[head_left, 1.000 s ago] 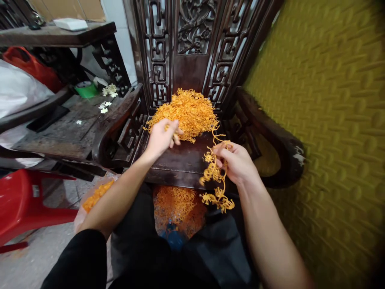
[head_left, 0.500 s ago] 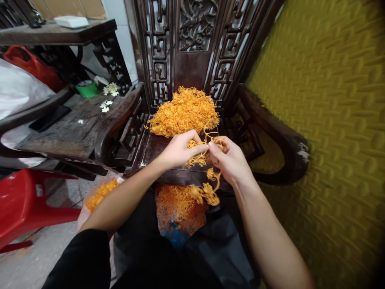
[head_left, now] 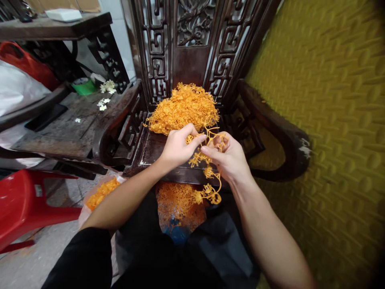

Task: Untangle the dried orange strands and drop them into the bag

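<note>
With both the left hand (head_left: 177, 148) and right hand (head_left: 230, 158) pinching the orange strand cluster (head_left: 207, 176), tease the strands apart gently, close to the fingers.

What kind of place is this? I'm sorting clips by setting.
Probably a home workshop or storeroom: a carved dark wooden chair serves as a bench for an orange strand pile, beside a cluttered wooden table and a red plastic stool.

Words to read: none on anything here.
Red stool (head_left: 21, 204): has a small pale sticker, too blurry to read.
White box (head_left: 63, 15): no letters can be made out.
</note>
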`<state>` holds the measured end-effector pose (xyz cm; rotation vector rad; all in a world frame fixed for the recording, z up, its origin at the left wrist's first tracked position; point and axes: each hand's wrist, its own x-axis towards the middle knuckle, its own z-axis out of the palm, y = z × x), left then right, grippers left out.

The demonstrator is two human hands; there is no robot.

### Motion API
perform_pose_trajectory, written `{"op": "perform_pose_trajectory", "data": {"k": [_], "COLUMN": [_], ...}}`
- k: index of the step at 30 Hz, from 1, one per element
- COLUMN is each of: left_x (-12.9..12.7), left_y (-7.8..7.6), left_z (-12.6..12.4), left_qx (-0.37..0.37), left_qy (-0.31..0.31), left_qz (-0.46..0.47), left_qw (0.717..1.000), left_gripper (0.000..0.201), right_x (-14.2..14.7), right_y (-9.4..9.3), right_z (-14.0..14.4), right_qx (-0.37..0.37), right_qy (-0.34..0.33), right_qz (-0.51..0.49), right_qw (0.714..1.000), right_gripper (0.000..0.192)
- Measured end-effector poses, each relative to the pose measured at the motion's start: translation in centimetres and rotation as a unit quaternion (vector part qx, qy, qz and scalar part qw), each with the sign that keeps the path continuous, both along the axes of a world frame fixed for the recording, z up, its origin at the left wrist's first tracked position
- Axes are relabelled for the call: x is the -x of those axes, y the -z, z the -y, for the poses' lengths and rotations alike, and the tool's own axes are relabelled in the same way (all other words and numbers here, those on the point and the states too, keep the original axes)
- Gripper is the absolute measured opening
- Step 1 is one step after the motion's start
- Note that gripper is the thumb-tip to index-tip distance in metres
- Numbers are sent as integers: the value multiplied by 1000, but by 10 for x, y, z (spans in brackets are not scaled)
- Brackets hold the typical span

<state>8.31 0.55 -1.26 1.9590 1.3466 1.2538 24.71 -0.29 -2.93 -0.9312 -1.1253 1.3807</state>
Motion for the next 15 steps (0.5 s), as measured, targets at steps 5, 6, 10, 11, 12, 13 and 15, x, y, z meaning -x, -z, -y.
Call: {"op": "perform_pose_trajectory", "data": {"k": [5, 6, 10, 11, 12, 13, 15], "left_x": [-9, -7, 19, 27, 33, 35, 32], "left_y": [6, 7, 15, 17, 19, 21, 23], "left_z": [-5, -11, -49, -57, -63, -65, -59], "left_qx": [46, 66, 86, 92, 100, 120, 186], "left_qy": [-35, -36, -139, -173, -187, -171, -85], "left_qz": [76, 96, 219, 257, 285, 298, 290], "left_qw": [995, 993, 962, 946, 935, 931, 935], "left_gripper": [31, 31, 34, 34, 33, 31, 27], "right_x": [0, 0, -5, -8, -11, -14, -19], "right_y": [1, 0, -4, -4, -5, -5, -6], "right_z": [-11, -11, -2, 0, 1, 1, -2], "right_qx": [-1, 7, 40, 44, 49, 55, 65], "right_qy": [-7, -7, -22, -16, -1, 18, 55], "right_qz": [-36, -36, -35, -41, -49, -59, -82], "right_qw": [999, 999, 998, 998, 998, 997, 993], "right_gripper": [61, 63, 68, 68, 67, 66, 63]}}
